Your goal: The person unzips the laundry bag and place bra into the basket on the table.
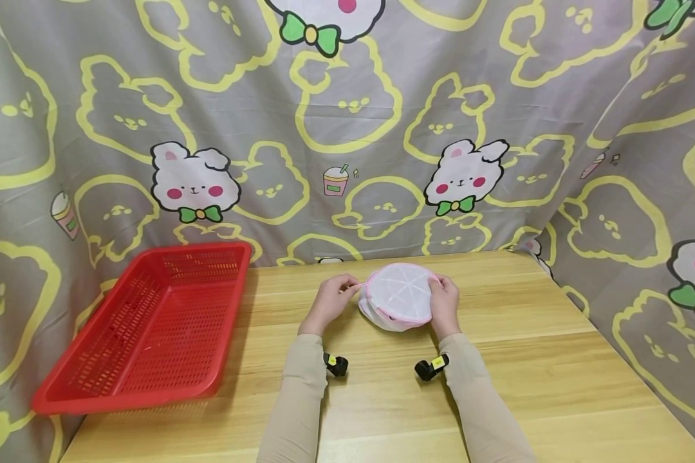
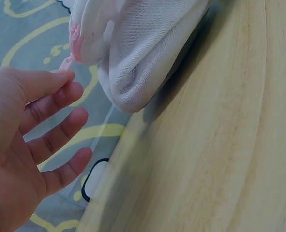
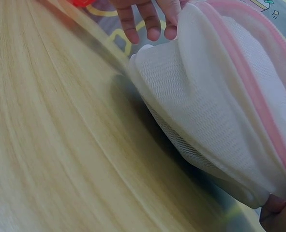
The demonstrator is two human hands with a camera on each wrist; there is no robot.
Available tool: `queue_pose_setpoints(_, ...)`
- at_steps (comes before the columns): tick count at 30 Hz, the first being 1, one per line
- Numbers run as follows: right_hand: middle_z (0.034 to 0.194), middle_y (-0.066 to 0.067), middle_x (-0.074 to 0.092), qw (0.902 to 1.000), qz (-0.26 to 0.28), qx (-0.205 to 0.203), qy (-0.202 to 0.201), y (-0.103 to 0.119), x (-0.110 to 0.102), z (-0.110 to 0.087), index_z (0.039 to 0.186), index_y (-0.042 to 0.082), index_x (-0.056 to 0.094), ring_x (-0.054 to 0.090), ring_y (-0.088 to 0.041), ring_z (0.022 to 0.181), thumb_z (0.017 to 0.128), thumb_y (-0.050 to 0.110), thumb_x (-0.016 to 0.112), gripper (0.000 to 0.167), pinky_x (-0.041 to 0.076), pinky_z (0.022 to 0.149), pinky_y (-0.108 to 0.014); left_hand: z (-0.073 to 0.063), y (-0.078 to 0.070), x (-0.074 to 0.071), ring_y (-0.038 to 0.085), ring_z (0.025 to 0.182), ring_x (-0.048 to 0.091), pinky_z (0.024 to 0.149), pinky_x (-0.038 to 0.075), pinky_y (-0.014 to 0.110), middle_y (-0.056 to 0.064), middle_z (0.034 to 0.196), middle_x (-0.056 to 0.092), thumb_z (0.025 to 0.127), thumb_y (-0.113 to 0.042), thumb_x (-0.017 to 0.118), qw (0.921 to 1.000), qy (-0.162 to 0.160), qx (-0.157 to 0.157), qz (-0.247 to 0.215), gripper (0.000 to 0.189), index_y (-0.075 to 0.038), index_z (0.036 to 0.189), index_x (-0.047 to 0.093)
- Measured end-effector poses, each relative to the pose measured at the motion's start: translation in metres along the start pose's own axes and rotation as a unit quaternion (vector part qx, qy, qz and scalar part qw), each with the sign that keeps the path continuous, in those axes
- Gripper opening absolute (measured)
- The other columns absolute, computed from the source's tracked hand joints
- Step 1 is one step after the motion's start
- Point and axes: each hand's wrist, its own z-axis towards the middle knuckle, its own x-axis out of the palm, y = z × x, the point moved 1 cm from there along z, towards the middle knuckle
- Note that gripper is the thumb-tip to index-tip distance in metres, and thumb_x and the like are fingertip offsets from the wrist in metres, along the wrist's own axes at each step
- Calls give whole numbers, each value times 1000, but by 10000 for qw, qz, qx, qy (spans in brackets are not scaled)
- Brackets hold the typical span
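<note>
A round white mesh laundry bag [image 1: 398, 294] with pink trim is held tilted over the wooden table, its flat top showing seams that meet at the centre. With thumb and forefinger, my left hand [image 1: 330, 302] pinches a small pink tab [image 2: 67, 64] at the bag's left edge; its other fingers are spread apart in the left wrist view. My right hand [image 1: 444, 303] grips the opposite rim, thumb on top. Pink zipper bands [image 3: 251, 82] run round the bag's side in the right wrist view, where only a bit of the right hand [image 3: 280, 212] shows.
A red perforated plastic basket [image 1: 222, 321] stands at the table's left. Behind and at both sides hangs a grey curtain [image 1: 266, 122] with cartoon animals. The wooden tabletop [image 1: 533, 360] runs on to the right of the hands. Small black cameras [image 1: 337, 365] sit at the wrists.
</note>
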Motion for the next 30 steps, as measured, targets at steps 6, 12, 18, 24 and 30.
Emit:
queue_pose_setpoints(6, 104, -9, 59, 10000, 20, -14, 2, -1, 0, 0, 118, -5, 59, 54, -3, 81, 101, 14, 49, 28, 45, 71, -13, -1, -1, -1, 18, 92, 63, 78, 52, 33, 0, 94, 71, 96, -25, 63, 10000, -8, 84, 39, 12, -16, 96, 71)
queue_pose_setpoints(12, 104, -10, 60, 10000, -13, -37, 4, -1, 0, -1, 118, -5, 59, 54, -2, 80, 101, 15, 49, 28, 46, 71, -13, -1, -1, -2, 19, 93, 64, 79, 52, 35, 0, 94, 71, 96, -24, 62, 9999, 10, 93, 40, 13, -15, 96, 71)
queue_pose_setpoints(18, 105, -10, 60, 10000, -4, -17, -16, 0, 0, -1, 118, -6, 59, 54, 0, 78, 101, 14, 49, 28, 45, 70, -13, -1, -1, -2, 20, 94, 64, 81, 52, 36, 1, 96, 71, 96, -24, 62, 10000, 34, 81, 6, 13, -15, 97, 71)
queue_pose_setpoints(24, 107, -12, 60, 10000, 1, 11, -22, 2, -1, -2, 119, -6, 60, 54, 1, 77, 100, 13, 49, 29, 45, 70, -13, -1, -1, -3, 20, 95, 64, 80, 53, 35, 1, 99, 72, 96, -24, 61, 9999, 88, 63, -78, 14, -14, 98, 71)
queue_pose_setpoints(30, 108, -12, 60, 10000, 71, 66, 8, 2, -2, -3, 121, -7, 58, 54, 1, 78, 101, 13, 48, 30, 45, 70, -12, -2, -2, -4, 19, 95, 64, 79, 53, 34, 2, 100, 72, 97, -24, 61, 9998, 143, 127, -109, 14, -15, 98, 72)
